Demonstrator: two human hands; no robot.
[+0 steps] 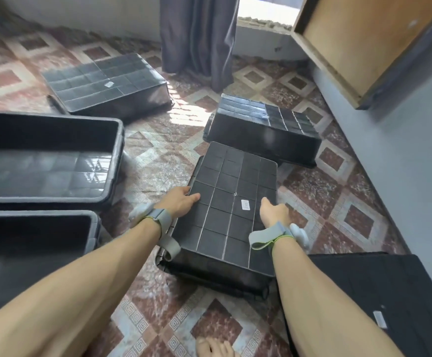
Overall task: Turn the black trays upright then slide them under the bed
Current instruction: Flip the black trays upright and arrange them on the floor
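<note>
Arms (106, 266) reach forward to an upturned black tray (233, 210) at frame centre on the tiled floor (163, 140). Left hand (182, 199) clasps its left edge, thumb on top; right hand (274, 211) curls over its right edge.

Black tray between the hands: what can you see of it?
The black tray lies upside down on the tiled floor. It looks like plastic; its upturned base shows a grid of pale lines and a small white label. The left hand grips its left edge, the right hand its right edge.
</note>
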